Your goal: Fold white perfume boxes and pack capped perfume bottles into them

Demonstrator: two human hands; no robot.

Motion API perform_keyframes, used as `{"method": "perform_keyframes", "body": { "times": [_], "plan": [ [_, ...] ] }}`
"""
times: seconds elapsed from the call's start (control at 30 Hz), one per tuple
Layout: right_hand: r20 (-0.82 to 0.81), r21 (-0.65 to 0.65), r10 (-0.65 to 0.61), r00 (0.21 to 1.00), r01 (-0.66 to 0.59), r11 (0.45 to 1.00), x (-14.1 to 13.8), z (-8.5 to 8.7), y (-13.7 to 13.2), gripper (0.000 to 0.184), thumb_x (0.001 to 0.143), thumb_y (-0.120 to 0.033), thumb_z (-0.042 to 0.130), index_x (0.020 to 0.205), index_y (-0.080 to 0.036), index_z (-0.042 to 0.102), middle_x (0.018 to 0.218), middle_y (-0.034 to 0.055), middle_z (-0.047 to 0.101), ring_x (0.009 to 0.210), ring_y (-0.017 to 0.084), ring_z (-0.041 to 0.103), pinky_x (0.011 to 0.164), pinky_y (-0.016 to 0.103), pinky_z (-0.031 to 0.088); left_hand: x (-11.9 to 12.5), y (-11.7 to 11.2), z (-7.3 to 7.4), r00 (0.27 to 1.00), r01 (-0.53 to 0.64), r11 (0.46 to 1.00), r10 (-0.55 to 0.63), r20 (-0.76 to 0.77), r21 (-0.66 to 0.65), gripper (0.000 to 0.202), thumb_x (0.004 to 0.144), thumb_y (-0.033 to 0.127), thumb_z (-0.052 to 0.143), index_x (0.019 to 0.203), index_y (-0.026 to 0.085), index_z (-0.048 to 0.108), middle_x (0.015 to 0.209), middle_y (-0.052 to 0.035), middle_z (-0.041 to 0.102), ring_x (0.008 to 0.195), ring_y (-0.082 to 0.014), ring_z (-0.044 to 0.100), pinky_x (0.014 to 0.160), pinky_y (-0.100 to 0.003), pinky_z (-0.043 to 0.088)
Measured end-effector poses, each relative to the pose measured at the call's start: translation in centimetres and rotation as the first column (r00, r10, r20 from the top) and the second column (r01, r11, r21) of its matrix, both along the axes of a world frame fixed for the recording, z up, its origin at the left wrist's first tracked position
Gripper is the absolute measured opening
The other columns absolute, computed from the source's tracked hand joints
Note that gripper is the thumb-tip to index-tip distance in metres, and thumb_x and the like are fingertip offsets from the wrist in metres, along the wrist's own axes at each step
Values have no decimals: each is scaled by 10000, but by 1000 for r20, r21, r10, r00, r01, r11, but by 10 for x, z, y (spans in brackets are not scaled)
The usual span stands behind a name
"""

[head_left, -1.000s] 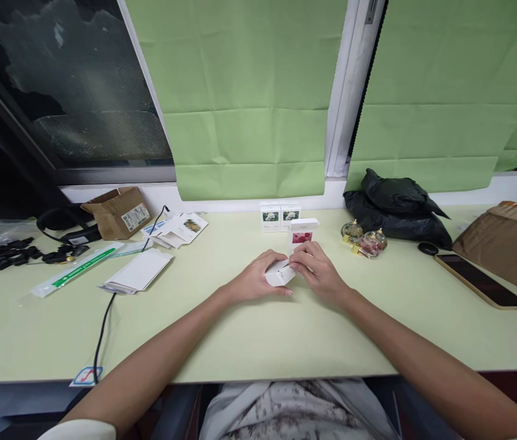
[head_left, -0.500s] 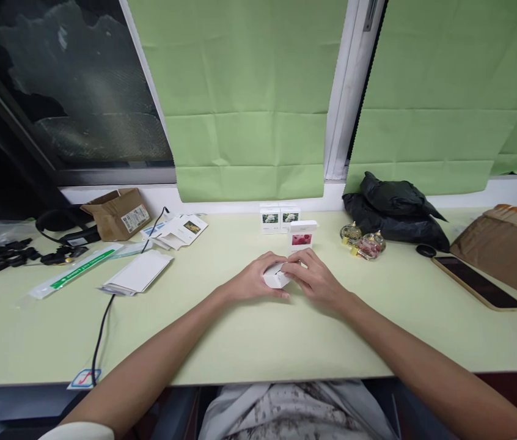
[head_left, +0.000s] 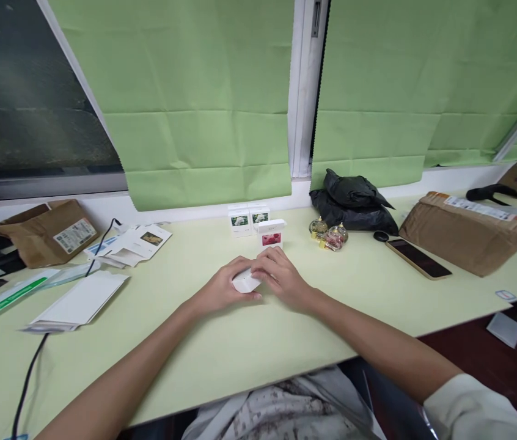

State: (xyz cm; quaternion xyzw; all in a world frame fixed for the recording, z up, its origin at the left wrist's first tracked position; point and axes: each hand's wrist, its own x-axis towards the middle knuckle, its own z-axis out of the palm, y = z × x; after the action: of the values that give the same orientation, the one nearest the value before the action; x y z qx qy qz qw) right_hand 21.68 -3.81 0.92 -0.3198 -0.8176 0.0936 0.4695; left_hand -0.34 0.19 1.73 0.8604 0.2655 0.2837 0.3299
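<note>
Both hands meet over a small white box lying on the pale green table. My left hand wraps its fingers round the box's left side. My right hand curls over the box's right end, fingertips pressing on it. Just behind them stands a white box with a pink picture, and behind that stand two white boxes with green pictures.
Small glass bottles, a black bag, a phone and a brown parcel lie to the right. To the left are flat white cartons, printed cards, a black cable and a brown box.
The view has swung to the right, so the table's things sit further left in the picture. My hands have stayed closed on the small white box and pressed it lower.
</note>
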Motion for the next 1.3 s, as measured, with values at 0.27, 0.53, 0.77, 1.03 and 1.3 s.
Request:
{"method": "perform_keyframes", "body": {
  "times": [0.27,0.53,0.77,1.03,1.3],
  "plan": [
    [-250,-153,-14,968,-25,988,-1,-3,12,133,1068,-348,541,1023,-242,609,1015,42,569,981,205,562,893,364,483,3,2,-2,998,-31,998,34,61,-55,596,889,459,780,1434,268,632,1408,-89,659,1279,-283,632,1117,-409,488],
    [-321,-173,-18,947,-40,984,0,-1,13,200,1040,-416,586,958,-235,608,953,31,561,912,195,549,816,337,471,2,3,-13,987,-142,986,147,60,-92,594,871,513,781,1382,236,662,1354,-98,712,1182,-294,691,1013,-399,566],
    [-278,-173,-12,961,-38,984,-2,-1,12,198,1037,-416,600,954,-239,625,934,30,583,920,201,552,839,351,469,2,4,-11,994,-73,996,68,90,52,503,901,445,771,1366,292,654,1382,-83,654,1274,-282,627,1079,-409,514],
    [-193,-112,-61,979,39,993,-3,0,9,122,1049,-360,593,1009,-250,626,978,35,601,978,210,562,901,368,467,4,5,-9,990,-125,991,121,68,54,418,899,464,756,1250,257,661,1245,-75,691,1140,-267,663,981,-378,532],
    [-255,-179,-21,967,-26,983,-1,-1,12,151,1056,-379,556,1044,-243,621,1039,47,632,980,202,597,904,363,507,-3,7,-9,979,-204,978,204,13,-39,479,870,542,747,1222,237,637,1117,-48,755,983,-245,708,852,-344,567]
  ]
}}
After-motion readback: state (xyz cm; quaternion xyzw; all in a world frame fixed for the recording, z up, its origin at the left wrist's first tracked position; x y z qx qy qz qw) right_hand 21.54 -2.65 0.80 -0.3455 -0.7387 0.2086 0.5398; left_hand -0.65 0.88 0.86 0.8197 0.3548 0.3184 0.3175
